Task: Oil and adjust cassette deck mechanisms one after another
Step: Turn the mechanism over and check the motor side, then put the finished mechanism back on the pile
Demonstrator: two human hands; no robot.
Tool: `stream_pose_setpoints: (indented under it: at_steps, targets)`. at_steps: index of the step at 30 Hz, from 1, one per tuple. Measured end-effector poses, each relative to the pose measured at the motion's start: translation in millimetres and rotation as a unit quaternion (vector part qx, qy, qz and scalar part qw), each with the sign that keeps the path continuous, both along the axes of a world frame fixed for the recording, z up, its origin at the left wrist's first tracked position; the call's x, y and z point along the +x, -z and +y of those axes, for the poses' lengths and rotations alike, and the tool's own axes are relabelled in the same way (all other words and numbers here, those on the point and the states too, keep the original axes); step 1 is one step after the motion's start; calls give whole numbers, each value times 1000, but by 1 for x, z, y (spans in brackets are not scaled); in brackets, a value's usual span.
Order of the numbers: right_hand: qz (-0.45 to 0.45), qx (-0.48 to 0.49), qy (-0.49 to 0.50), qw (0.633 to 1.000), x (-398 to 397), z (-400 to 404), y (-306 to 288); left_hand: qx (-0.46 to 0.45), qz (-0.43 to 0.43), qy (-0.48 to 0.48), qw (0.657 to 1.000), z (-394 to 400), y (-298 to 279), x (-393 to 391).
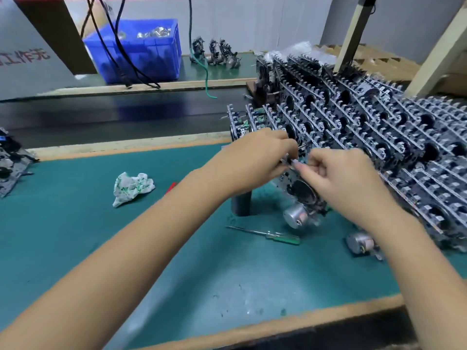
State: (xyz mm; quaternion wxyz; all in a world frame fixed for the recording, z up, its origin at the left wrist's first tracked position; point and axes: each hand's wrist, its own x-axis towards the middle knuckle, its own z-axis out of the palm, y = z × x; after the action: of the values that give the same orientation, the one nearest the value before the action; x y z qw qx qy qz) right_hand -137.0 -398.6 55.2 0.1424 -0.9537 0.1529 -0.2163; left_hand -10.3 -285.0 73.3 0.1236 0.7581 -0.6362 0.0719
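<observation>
A cassette deck mechanism (302, 195) with a black flywheel and a silver motor stands tilted over the green mat, right of centre. My left hand (255, 160) grips its upper left edge, fingers curled round the frame. My right hand (336, 175) pinches a small part at the top of the same mechanism, fingertips almost touching the left hand. What the right fingers pinch is too small and blurred to name. A dark cylindrical post (241, 204) stands under my left hand.
A large stack of mechanisms (379, 127) fills the right side. A green-handled screwdriver (273, 234) and a loose motor (360, 245) lie on the mat (126, 248). A crumpled cloth (131, 188) lies at left, with more mechanisms (10, 165) at the far left. A blue crate (141, 51) stands beyond the conveyor belt (113, 114).
</observation>
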Motion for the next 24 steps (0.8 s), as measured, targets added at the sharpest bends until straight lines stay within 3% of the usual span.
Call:
stream_pose_setpoints:
  at_steps: [8, 12, 24]
  targets:
    - [-21, -63, 150, 986, 42, -18, 38, 148, -26, -44, 988, -39, 18, 10]
    - [-37, -86, 169, 981, 45, -23, 38, 161, -63, -51, 984, -56, 14, 8]
    - [12, -56, 215, 975, 50, -24, 38, 166, -20, -36, 985, -66, 18, 5]
